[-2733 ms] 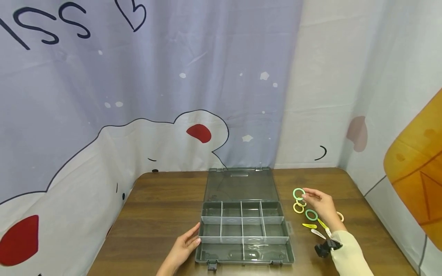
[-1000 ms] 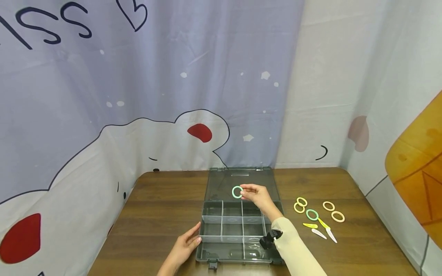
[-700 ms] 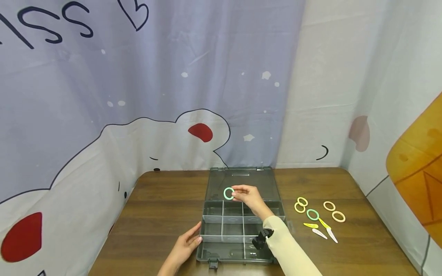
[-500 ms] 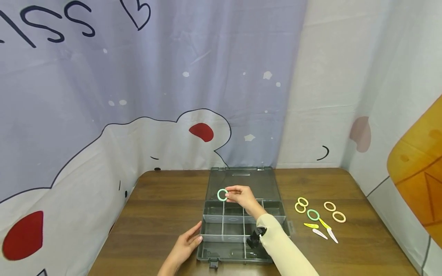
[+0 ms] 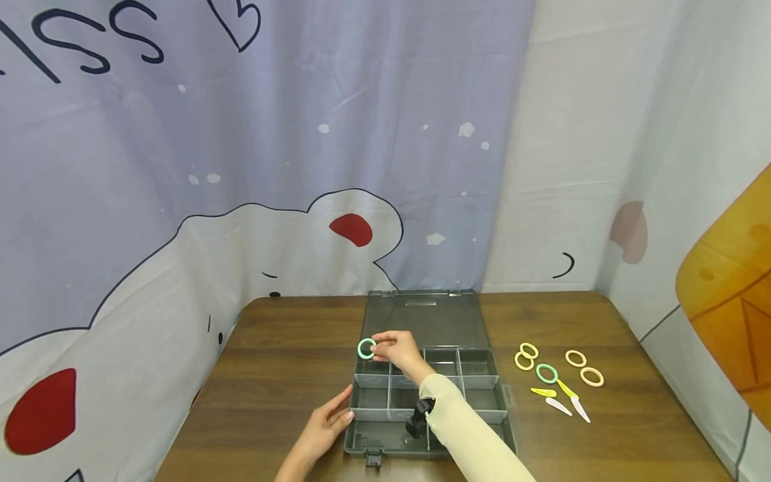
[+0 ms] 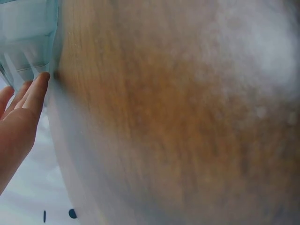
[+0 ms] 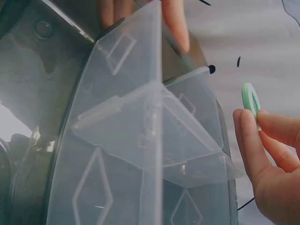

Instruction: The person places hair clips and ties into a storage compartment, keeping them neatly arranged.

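My right hand (image 5: 397, 351) pinches a mint green hair tie (image 5: 367, 349) between thumb and fingertips, above the back left compartment of a grey see-through divided box (image 5: 385, 438). In the right wrist view, the hair tie (image 7: 251, 101) appears nearly edge-on, raised above the clear dividers (image 7: 117, 136). My left hand (image 5: 322, 428) touches the box's left side with its fingers mostly straight; the left wrist view shows the fingertips right at the box wall (image 6: 28, 42). The box lid (image 5: 427, 321) is folded back flat toward the curtain.
Right of the box lie two linked-looking yellow hair ties (image 5: 524, 361), a green hair tie (image 5: 547, 373), two cream hair ties (image 5: 592, 377) and several yellow and white snap hair clips (image 5: 559, 406). A printed curtain (image 5: 434, 167) hangs behind the wooden table (image 5: 271, 361).
My right hand has taken the mint green hair tie from the right of the table and carried it left over the box, lowering slightly at the end. The left hand has stayed put.
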Demonstrator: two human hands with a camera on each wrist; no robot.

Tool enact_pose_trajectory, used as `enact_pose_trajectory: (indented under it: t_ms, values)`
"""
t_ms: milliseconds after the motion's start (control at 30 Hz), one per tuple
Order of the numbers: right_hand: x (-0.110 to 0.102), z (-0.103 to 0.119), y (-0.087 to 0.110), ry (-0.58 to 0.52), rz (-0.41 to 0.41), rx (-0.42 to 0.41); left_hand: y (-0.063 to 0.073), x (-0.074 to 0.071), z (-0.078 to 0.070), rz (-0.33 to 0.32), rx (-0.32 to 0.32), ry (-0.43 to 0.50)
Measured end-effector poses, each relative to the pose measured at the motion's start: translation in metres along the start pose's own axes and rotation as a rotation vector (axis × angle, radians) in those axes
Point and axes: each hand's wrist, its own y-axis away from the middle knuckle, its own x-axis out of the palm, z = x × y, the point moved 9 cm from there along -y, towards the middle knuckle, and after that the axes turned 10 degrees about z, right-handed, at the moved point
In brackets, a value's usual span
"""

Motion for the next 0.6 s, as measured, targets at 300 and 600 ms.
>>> enact_pose_trajectory:
  t_ms: [300,600]
  values:
    - [0.0059,-0.0055,0.0028,0.056,-0.029,0.016,0.0007,0.0009,-0.0012,0.004,0.009,-0.024]
    - [0.0085,-0.0057,0.0026,0.171,-0.030,-0.016,0.0000,0.0005,0.0017,-0.008,-0.017,0.009]
